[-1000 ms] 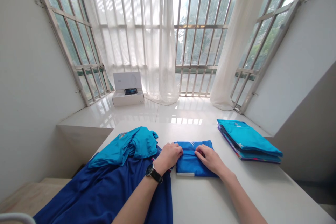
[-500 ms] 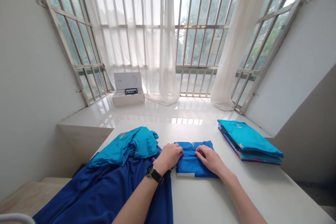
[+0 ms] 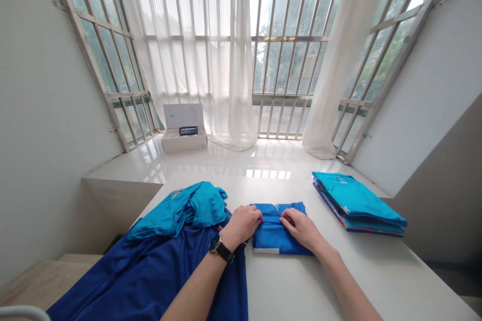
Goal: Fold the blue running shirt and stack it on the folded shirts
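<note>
A bright blue folded garment (image 3: 274, 238) with white marks lies on the white table (image 3: 286, 286), a crease running across its middle. My left hand (image 3: 243, 223), with a black watch on the wrist, is closed on the fold at its left side. From the right, my right hand (image 3: 302, 228) pinches the same fold, thumb and fingers together. Dark blue cloth (image 3: 161, 271) spreads under my left forearm, and a crumpled turquoise garment (image 3: 192, 210) rests on top of it.
To the right is a stack of folded clothes (image 3: 357, 200), turquoise on top. An open white box (image 3: 184, 143) with a dark device in it stands on the window ledge (image 3: 222, 165). Behind hang sheer curtains (image 3: 226, 85) before a barred window.
</note>
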Demonstrator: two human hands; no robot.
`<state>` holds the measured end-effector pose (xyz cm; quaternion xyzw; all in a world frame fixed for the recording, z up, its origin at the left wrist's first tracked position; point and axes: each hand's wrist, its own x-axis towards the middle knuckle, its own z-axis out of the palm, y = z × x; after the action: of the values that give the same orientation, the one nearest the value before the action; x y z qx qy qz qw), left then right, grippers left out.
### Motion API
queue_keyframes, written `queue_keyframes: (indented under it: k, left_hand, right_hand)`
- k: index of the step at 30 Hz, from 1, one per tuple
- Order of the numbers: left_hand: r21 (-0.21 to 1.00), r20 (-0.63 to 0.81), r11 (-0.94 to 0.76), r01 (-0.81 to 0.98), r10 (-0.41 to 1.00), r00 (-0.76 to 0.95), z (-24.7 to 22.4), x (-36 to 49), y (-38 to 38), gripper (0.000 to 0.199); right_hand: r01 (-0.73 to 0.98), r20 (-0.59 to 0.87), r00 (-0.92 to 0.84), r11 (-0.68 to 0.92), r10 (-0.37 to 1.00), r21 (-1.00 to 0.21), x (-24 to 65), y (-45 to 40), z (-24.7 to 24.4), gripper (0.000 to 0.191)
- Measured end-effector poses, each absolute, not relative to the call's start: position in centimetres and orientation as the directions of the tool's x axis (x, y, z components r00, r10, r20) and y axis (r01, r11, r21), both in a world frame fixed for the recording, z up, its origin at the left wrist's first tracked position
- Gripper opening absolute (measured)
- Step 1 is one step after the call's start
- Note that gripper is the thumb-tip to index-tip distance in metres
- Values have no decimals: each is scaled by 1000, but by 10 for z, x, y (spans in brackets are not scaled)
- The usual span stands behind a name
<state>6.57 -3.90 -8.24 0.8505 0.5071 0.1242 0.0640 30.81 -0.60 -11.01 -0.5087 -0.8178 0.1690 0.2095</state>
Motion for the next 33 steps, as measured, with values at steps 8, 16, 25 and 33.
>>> queue_keyframes:
  k: [8, 16, 25, 33]
  left_hand:
    - [257, 99, -444, 858, 896, 434, -76, 59, -42, 24]
    - [252, 82, -418, 873, 908, 411, -74, 58, -44, 27]
    - [301, 45, -398, 866, 914, 404, -73, 58, -42, 18]
    - [328, 34, -387, 862, 917, 398, -72, 55, -40, 15]
  right_hand:
    - [768, 156, -399, 422, 904, -481, 307, -7, -107, 28]
    - [761, 161, -400, 425, 902, -490, 308, -7, -108, 28]
    - [772, 146, -405, 423, 902, -475, 307, -7, -108, 29]
    - [776, 146, -405, 424, 902, -467, 308, -6, -110, 29]
